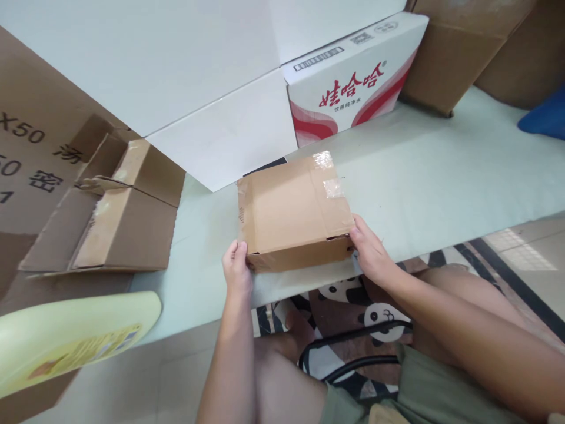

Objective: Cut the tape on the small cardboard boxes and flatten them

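A small flat cardboard box (286, 212) is at the front edge of the pale green table, its lid side facing up. Two patches of shiny clear tape show at its far right corner and right side. My left hand (237, 263) grips the near left corner, thumb on top. At the near right corner, my right hand (369, 247) holds the box with the thumb on its upper edge. The fingers beneath are partly hidden. A small gap shows in the box's edge beside my right thumb.
White boxes (229, 129) stand behind, beside a red-and-white water carton (348, 88). Brown cartons (132, 229) sit at left, near a pale yellow-green bottle (79, 335). Another brown carton (459, 53) and a blue object (545, 121) are at right. A dark flat object (265, 166) lies behind the held box.
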Available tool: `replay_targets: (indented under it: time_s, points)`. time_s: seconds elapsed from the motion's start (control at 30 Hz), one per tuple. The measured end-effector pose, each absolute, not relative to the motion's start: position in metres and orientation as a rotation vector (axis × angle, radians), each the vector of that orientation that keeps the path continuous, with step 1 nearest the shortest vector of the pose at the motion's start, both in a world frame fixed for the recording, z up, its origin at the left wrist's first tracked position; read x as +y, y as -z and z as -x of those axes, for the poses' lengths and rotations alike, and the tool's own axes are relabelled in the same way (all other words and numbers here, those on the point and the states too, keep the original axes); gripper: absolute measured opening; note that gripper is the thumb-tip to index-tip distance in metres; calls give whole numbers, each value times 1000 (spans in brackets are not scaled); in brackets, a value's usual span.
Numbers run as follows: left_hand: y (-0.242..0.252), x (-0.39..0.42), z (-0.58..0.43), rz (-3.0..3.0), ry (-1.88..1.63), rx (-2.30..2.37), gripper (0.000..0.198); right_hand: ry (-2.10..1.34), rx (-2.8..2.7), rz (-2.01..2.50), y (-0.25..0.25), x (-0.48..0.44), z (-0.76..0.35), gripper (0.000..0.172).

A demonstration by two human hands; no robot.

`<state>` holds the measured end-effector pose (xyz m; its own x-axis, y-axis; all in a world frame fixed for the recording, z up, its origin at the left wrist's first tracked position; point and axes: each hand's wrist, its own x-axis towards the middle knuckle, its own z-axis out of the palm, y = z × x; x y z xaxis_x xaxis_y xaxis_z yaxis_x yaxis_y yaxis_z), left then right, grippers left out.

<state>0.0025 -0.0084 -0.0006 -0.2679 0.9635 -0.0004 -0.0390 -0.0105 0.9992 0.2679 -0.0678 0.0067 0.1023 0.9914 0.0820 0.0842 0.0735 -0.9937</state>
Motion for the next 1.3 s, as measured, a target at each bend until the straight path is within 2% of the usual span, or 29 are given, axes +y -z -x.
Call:
replay_targets:
  time_s: [0.5,1.07,1.3]
  points:
    - [1,-9,-3,-1045,-1434,1396,39,-1040,-1218,1251,-7,-66,-268,48]
    - [10,-10,4,-1104,-1485,1335,29,-1109,-1084,1261,-1,-60,-268,44]
    - [2,-13,4,-1162,-1660,1380,29,-1064,-914,1335,4,-57,-268,36]
